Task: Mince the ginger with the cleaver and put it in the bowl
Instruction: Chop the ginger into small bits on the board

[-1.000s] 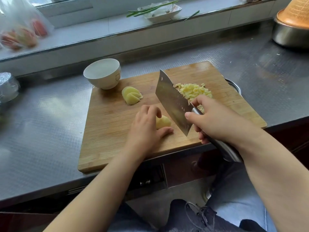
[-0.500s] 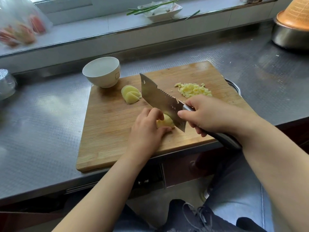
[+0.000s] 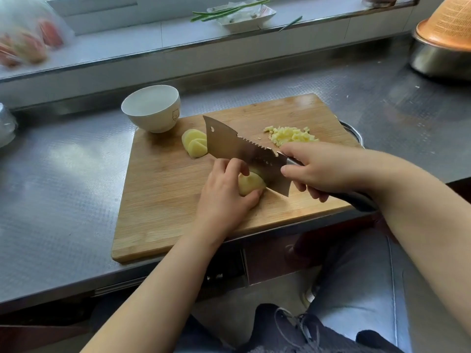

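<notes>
One wooden cutting board [image 3: 163, 200] on the steel worktop [image 3: 58, 189], its near edge overhanging the worktop's front edge. One white bowl [image 3: 152, 108] sits at the board's far left corner, partly on the board; nothing visible inside it.

Ginger in three lots. One peeled chunk [image 3: 251, 185] lies near the middle of the board, toward the front edge. My left hand [image 3: 224, 197] holds it down, fingers curled over its top and thumb against its near side. One small stack of slices [image 3: 195, 143] lies just right of the bowl; at least three slices, exact count unclear. One pile of minced ginger [image 3: 290, 135] lies toward the board's far right corner.

One cleaver [image 3: 242, 154]: my right hand [image 3: 321, 169] is wrapped around its handle, index finger and thumb pinching the blade near the heel. The blade is tilted, its edge on the chunk right beside my left fingers, its tip reaching toward the slices.

Far right corner of the worktop: one steel pot [image 3: 433, 59] with an orange colander [image 3: 451, 24] in it. Windowsill: one white dish [image 3: 244, 19] with green onion stalks [image 3: 224, 12], one blurred plastic bag [image 3: 28, 39].
</notes>
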A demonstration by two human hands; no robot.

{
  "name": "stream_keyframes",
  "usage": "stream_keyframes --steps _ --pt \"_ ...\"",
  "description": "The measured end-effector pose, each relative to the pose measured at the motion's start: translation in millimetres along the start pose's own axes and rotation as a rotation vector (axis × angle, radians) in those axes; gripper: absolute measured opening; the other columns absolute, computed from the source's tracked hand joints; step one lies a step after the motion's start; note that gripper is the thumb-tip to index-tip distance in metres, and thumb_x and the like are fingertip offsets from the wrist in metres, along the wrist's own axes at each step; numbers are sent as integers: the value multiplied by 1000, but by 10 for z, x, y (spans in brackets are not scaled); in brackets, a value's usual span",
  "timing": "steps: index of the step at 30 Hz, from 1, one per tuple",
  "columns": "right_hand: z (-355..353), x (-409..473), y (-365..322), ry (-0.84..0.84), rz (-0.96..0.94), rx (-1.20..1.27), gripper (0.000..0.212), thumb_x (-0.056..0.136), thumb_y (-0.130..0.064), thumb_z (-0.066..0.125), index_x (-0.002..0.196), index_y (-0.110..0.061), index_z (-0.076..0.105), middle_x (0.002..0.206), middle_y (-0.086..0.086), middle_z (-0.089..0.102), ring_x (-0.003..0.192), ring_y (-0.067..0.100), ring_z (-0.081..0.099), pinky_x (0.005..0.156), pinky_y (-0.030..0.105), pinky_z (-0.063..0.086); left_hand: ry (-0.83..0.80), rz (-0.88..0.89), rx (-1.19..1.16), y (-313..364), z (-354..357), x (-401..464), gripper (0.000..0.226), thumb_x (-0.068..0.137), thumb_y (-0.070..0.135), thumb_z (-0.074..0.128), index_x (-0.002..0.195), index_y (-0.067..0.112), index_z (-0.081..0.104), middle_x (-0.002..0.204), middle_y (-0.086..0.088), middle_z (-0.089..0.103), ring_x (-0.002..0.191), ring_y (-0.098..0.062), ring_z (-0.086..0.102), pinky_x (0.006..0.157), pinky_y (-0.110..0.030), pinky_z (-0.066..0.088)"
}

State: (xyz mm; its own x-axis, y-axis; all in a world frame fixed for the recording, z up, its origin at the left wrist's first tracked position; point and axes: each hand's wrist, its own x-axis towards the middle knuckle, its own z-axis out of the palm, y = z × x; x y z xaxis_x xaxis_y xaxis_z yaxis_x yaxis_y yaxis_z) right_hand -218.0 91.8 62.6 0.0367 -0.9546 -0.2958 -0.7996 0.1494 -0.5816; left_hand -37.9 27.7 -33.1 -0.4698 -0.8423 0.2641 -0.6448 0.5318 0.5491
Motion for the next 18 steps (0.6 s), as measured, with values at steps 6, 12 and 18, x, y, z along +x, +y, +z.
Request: stream_keyframes --steps 6,12,18 --pt "-37 75 -28 -47 52 -27 23 98 -17 45 118 -28 40 75 9 62 44 11 58 48 28 52 12 113 68 -31 24 -5 38 79 44 72 102 22 51 116 1 45 109 -14 42 91 -26 37" --pt "55 118 -31 4 62 -119 4 94 -13 57 92 -14 54 62 8 60 39 13 58 44 27 52 110 220 107 -19 75 26 5 91 15 57 93 10 58 99 -5 56 90 -22 51 77 -34 45" --pt "106 87 -46 60 85 -90 13 96 -10 51 85 -16 54 64 7 61 47 17 60 50 30 57 83 263 133 -37 58 65 8 89 17 57 92 10 58 96 -5 56 88 -24 52 75 -36 46"
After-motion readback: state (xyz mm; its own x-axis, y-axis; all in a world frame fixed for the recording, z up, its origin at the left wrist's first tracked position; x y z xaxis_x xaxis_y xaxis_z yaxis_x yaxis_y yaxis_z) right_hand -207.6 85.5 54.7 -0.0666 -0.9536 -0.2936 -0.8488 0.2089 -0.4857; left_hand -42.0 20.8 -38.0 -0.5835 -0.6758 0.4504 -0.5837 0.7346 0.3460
